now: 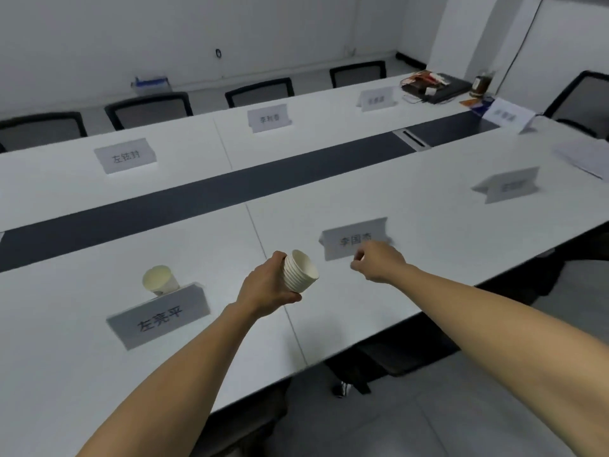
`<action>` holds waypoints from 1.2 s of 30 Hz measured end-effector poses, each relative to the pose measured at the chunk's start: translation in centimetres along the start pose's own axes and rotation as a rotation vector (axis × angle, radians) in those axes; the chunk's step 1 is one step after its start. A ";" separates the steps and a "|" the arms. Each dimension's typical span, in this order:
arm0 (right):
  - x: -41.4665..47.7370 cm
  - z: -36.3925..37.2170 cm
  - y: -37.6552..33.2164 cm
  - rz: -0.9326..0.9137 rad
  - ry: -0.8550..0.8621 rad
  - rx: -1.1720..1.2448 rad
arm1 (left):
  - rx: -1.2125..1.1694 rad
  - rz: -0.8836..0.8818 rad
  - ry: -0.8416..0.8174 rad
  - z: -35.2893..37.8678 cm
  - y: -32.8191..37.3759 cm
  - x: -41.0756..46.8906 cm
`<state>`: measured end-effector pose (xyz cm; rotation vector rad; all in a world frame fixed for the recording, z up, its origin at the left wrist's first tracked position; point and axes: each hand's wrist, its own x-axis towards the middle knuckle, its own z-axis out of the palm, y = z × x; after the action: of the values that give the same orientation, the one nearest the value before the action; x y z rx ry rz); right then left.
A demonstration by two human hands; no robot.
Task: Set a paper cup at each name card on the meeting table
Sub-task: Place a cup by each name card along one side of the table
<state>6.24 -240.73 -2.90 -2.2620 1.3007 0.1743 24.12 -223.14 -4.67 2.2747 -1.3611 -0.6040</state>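
The stack of paper cups (300, 272) at centre frame looks matt white, its rolled rims forming ridges. The single paper cup (160, 279) at lower left is matt cream inside. The name cards (356, 238) appear as smooth, dull grey-white card. The meeting table (428, 199) has a smooth, faintly sheened white top with a matt dark strip (211, 192). The chairs (150, 108) along the top show black mesh backs.

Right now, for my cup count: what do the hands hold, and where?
Left hand grips the stack of white paper cups around its side; right hand holds nothing.

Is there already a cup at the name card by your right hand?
No, the table around that name card is bare; the only placed cup stands elsewhere.
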 end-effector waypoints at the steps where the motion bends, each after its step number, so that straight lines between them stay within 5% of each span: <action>1: -0.3 -0.7 1.1 0.004 0.008 0.010 | -0.014 0.008 0.001 0.7 1.3 0.2; 12: 2.1 -7.2 10.4 0.031 0.047 0.240 | 0.003 0.077 -0.020 4.6 11.6 6.2; 23: 10.9 -12.5 8.5 -0.086 0.017 0.497 | -0.001 0.110 0.019 4.1 15.8 16.0; 36: 19.3 -11.9 4.3 -0.202 -0.282 0.484 | -0.007 -0.071 0.068 2.8 13.1 18.9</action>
<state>11.22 -263.19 -1.23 -1.8581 0.8512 0.0886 21.34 -246.08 -2.46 2.3240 -1.2494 -0.5480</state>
